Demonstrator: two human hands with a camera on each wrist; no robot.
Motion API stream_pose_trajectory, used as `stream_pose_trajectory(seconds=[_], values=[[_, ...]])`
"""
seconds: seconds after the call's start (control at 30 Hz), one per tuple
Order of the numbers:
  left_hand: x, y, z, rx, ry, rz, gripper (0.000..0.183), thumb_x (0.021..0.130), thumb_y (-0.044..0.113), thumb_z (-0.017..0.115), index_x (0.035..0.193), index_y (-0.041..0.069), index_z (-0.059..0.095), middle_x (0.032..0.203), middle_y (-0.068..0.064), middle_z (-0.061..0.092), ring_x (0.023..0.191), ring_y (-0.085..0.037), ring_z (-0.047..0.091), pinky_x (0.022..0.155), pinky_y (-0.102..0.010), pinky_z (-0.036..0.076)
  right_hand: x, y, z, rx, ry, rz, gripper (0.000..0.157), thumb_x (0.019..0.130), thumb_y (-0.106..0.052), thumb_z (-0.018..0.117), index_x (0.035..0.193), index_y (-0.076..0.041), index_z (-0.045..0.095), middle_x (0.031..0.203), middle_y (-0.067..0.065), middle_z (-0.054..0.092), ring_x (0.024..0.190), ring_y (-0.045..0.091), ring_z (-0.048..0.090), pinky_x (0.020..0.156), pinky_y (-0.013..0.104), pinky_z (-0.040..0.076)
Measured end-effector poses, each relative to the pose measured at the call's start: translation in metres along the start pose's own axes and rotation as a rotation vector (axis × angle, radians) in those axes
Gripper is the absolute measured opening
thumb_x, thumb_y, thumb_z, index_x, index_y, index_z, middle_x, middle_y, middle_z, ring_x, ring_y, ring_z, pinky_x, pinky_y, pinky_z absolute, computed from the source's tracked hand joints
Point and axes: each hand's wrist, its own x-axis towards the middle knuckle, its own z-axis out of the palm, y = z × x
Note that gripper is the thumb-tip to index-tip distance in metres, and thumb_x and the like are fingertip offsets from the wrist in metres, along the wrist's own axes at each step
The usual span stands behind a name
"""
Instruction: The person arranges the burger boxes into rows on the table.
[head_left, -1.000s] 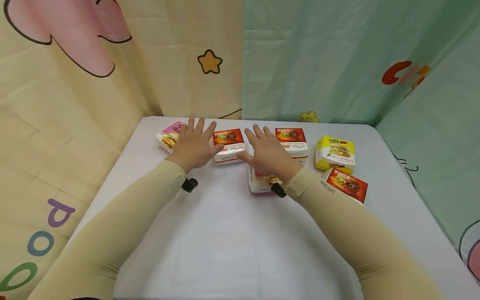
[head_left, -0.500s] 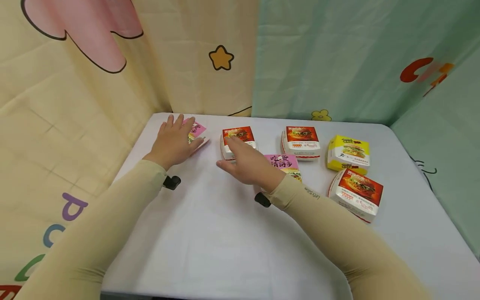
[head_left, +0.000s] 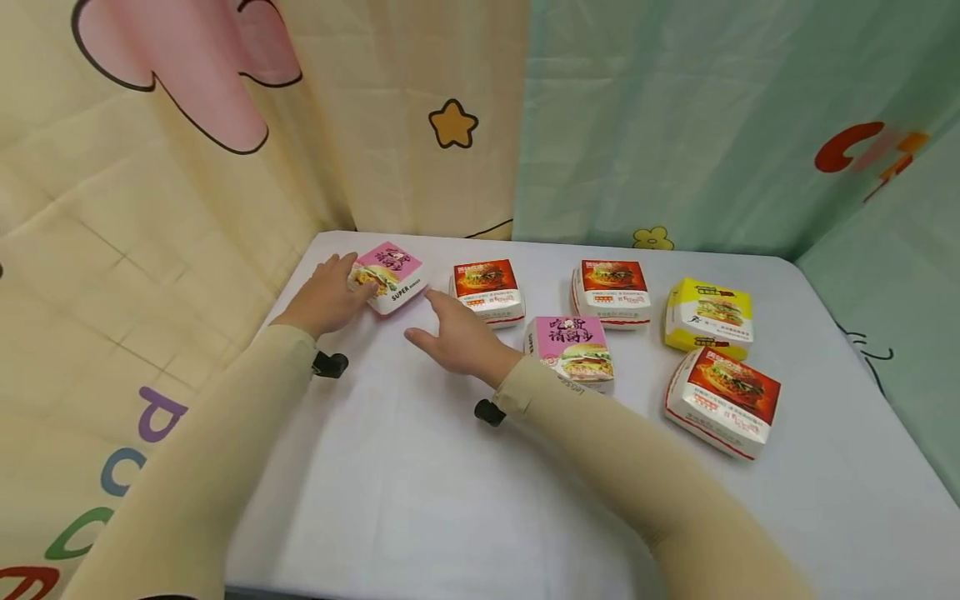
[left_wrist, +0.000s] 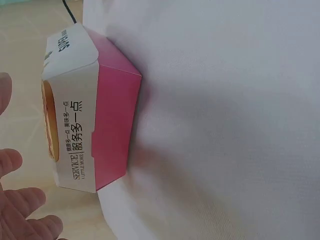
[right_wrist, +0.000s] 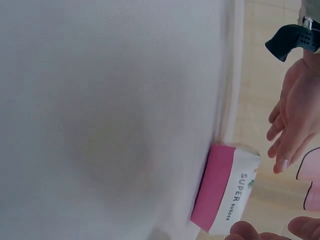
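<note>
A pink and white burger box (head_left: 390, 275) marked "SUPER BURGER" lies at the back left of the table. My left hand (head_left: 324, 296) is at its left side with fingers spread and slightly bent. In the left wrist view the fingers (left_wrist: 22, 202) stand apart from the burger box (left_wrist: 95, 112). From the right, my right hand (head_left: 465, 340) reaches toward the same box, thumb apart from straight fingers, fingertips close to its right corner. The right wrist view has the box (right_wrist: 227, 190) between both hands. Neither hand grips anything.
Two red and white burger boxes (head_left: 487, 292) (head_left: 611, 292) stand along the back. Another pink burger box (head_left: 572, 350) sits partly behind the right sleeve. Farther right are a yellow burger box (head_left: 708, 317) and another red one (head_left: 723, 400). Curtains (head_left: 637, 125) hang behind the white table (head_left: 420, 483).
Both hands have moved left and lowered to the two sides of the left pink burger box. The right hand has come away from the middle boxes, and the view has shifted left.
</note>
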Motion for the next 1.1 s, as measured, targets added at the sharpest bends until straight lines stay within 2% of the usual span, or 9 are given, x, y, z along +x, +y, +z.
stream_pose_trajectory(seconds=[0.17,0.27,0.43,0.67,0.77,0.83,0.9,1.0,1.1], values=[[0.006,-0.010,0.004,-0.102,-0.023,-0.017,0.088,0.107,0.051,0.048,0.168,0.002,0.010,0.173,-0.030,0.014,0.162,-0.047,0.012,0.130,-0.065,0.013,0.016,-0.006,0.012,0.033,0.008,0.019,0.082,0.103,-0.048,0.065,0.166,-0.010,0.030,0.171,0.009,0.035,0.159,0.026,0.035,0.129,0.044,0.032],[0.011,-0.020,0.008,-0.154,-0.030,-0.022,0.088,0.108,0.049,0.048,0.168,-0.001,0.009,0.173,-0.029,0.015,0.162,-0.046,0.013,0.131,-0.062,0.013,0.025,-0.011,0.019,0.062,0.002,0.044,0.083,0.103,-0.047,0.066,0.167,-0.011,0.028,0.171,0.009,0.036,0.157,0.027,0.038,0.127,0.044,0.035],[0.016,-0.031,0.013,-0.197,-0.045,-0.040,0.091,0.108,0.054,0.047,0.168,-0.001,0.006,0.174,-0.027,0.013,0.161,-0.047,0.012,0.130,-0.063,0.013,0.038,-0.019,0.029,0.099,-0.027,0.084,0.087,0.102,-0.048,0.066,0.169,-0.014,0.023,0.172,0.007,0.034,0.154,0.027,0.042,0.124,0.045,0.040],[0.019,-0.032,0.012,-0.220,-0.042,-0.053,0.087,0.107,0.057,0.046,0.169,0.006,0.011,0.171,-0.028,0.024,0.157,-0.049,0.025,0.128,-0.065,0.022,0.055,-0.022,0.036,0.151,0.005,0.128,0.088,0.103,-0.046,0.066,0.170,-0.015,0.019,0.172,0.016,0.031,0.155,0.033,0.039,0.124,0.049,0.039],[0.020,-0.031,0.012,-0.224,-0.051,-0.052,0.083,0.107,0.057,0.048,0.168,0.009,0.019,0.167,-0.030,0.032,0.154,-0.050,0.033,0.125,-0.066,0.027,0.059,-0.020,0.038,0.195,0.010,0.138,0.088,0.103,-0.044,0.066,0.170,-0.015,0.018,0.170,0.017,0.035,0.147,0.031,0.049,0.119,0.047,0.046],[0.020,-0.030,0.013,-0.226,-0.049,-0.050,0.081,0.106,0.057,0.050,0.167,0.010,0.024,0.165,-0.031,0.036,0.152,-0.050,0.035,0.124,-0.066,0.028,0.061,-0.018,0.039,0.219,0.009,0.148,0.087,0.104,-0.044,0.065,0.170,-0.014,0.018,0.170,0.014,0.036,0.145,0.029,0.051,0.117,0.046,0.048],[0.021,-0.030,0.014,-0.238,-0.043,-0.056,0.080,0.105,0.057,0.052,0.165,0.011,0.027,0.163,-0.031,0.038,0.151,-0.050,0.037,0.123,-0.066,0.030,0.061,-0.017,0.040,0.235,0.009,0.149,0.086,0.104,-0.043,0.065,0.170,-0.012,0.018,0.170,0.013,0.036,0.146,0.027,0.050,0.118,0.045,0.047],[0.021,-0.031,0.016,-0.265,-0.030,-0.069,0.078,0.104,0.056,0.055,0.162,0.010,0.029,0.163,-0.031,0.037,0.151,-0.050,0.038,0.123,-0.065,0.031,0.062,-0.016,0.041,0.243,-0.003,0.162,0.086,0.104,-0.044,0.064,0.169,-0.010,0.019,0.173,0.013,0.032,0.153,0.026,0.042,0.123,0.046,0.041],[0.020,-0.034,0.016,-0.293,-0.017,-0.083,0.077,0.104,0.054,0.057,0.160,0.009,0.029,0.163,-0.032,0.037,0.150,-0.049,0.038,0.123,-0.064,0.032,0.063,-0.017,0.042,0.249,-0.010,0.157,0.087,0.103,-0.045,0.065,0.169,-0.010,0.020,0.172,0.013,0.032,0.154,0.027,0.041,0.124,0.046,0.040]])
